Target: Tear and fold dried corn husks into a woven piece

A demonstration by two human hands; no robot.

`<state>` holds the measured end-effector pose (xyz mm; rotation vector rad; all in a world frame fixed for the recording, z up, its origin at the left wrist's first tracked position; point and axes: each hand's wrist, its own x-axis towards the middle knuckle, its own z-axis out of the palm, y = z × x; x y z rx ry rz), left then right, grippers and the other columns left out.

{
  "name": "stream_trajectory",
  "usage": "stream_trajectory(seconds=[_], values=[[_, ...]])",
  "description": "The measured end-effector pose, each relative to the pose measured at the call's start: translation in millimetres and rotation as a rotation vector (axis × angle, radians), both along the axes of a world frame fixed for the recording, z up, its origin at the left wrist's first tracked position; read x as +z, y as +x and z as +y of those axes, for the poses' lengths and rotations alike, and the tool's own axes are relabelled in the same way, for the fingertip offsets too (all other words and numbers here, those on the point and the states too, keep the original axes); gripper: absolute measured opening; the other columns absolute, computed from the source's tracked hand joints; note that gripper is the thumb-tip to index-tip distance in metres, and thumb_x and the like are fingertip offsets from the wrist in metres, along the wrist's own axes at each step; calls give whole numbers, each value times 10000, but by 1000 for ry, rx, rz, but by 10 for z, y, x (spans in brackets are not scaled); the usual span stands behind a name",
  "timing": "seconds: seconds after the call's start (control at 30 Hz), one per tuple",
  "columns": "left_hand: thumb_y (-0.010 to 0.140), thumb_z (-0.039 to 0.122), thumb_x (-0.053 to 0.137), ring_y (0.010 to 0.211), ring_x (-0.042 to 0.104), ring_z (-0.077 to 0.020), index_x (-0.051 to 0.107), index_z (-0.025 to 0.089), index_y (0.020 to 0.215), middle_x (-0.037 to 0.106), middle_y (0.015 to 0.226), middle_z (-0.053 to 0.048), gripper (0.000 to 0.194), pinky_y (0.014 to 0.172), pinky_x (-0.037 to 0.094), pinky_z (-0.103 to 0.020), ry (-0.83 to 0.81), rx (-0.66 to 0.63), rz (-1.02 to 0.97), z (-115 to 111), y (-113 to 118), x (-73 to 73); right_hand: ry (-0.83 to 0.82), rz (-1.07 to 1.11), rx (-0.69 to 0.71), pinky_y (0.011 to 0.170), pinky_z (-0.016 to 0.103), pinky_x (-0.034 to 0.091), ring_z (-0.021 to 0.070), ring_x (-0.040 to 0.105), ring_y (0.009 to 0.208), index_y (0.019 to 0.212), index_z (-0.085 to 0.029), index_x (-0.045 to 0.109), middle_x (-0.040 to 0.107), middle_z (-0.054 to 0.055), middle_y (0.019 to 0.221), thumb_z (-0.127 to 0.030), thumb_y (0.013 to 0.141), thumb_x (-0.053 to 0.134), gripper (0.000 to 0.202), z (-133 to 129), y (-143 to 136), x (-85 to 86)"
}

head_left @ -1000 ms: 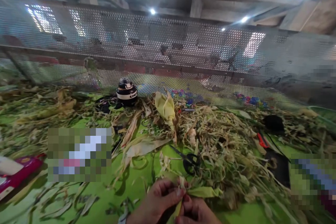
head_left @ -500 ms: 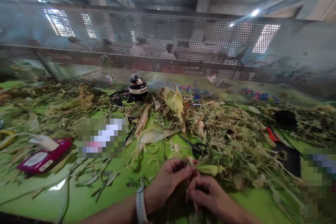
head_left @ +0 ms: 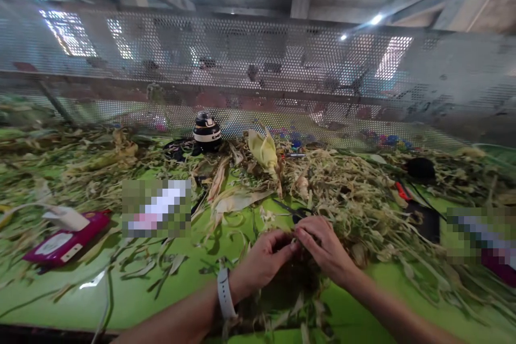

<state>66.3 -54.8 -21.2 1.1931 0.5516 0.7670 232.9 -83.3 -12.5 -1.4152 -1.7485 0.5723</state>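
- Head view: our left hand (head_left: 264, 258) and right hand (head_left: 324, 242) meet low centre, fingertips bunched; their grip we cannot tell
- Dried leaves (head_left: 350, 188) lie beyond, right of centre
- Such close fingerwork seems to need steadiness

From my station, a perforated panel (head_left: 242, 43) stands behind the desk (head_left: 137, 295). Before it, left of centre, I see a bottle (head_left: 207, 137), with a husk (head_left: 264, 151) to its right. Plant strips (head_left: 338, 185) lie across the desk, around the husk and to both sides. On my left lies a power strip (head_left: 86, 234), a plug (head_left: 66, 219) on it. My left hand (head_left: 266, 258) and right hand (head_left: 326, 250) meet near the front.
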Motion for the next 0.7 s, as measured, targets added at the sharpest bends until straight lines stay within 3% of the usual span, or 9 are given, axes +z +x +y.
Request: stream_trajectory(seconds=[0.1, 0.2, 0.33, 0.53, 0.7], values=[[706, 405, 698, 533, 476, -103, 711, 138, 745, 626, 624, -11, 270, 537, 379, -205, -75, -66, 56, -2, 11, -4, -93, 212, 0, 831, 338, 410, 223, 563, 893, 851, -196, 679, 657, 64, 887, -502, 808, 558, 332, 29, -25, -71], [701, 447, 687, 461, 429, -89, 691, 142, 698, 594, 566, -3, 305, 466, 323, -206, -148, -100, 84, 3, 25, -7, -293, 366, 40, 688, 277, 438, 176, 572, 719, 769, -158, 664, 637, 26, 744, -557, 759, 589, 407, 31, -26, -42], [716, 441, 673, 502, 451, -100, 689, 147, 731, 603, 616, -13, 295, 494, 345, -203, -64, -116, 103, 7, 19, 40, -527, 545, 160, 533, 223, 383, 112, 498, 550, 660, -128, 620, 550, -17, 579, -563, 781, 560, 456, -7, -17, 52], [752, 438, 627, 522, 394, -105, 675, 147, 713, 514, 586, 13, 297, 506, 332, -207, 145, -133, 156, -14, 15, 135, -534, 796, 119, 676, 228, 417, 125, 567, 717, 874, -135, 669, 654, 24, 818, -390, 652, 765, 351, -53, -7, 69], [780, 452, 585, 519, 356, -96, 608, 149, 675, 443, 573, 27, 322, 482, 299, -207, 205, -152, 255, 20, 100, 118, -498, 893, 15, 580, 206, 399, 96, 524, 597, 754, -136, 644, 624, -10, 677, -390, 605, 797, 332, -62, 35, 43]])
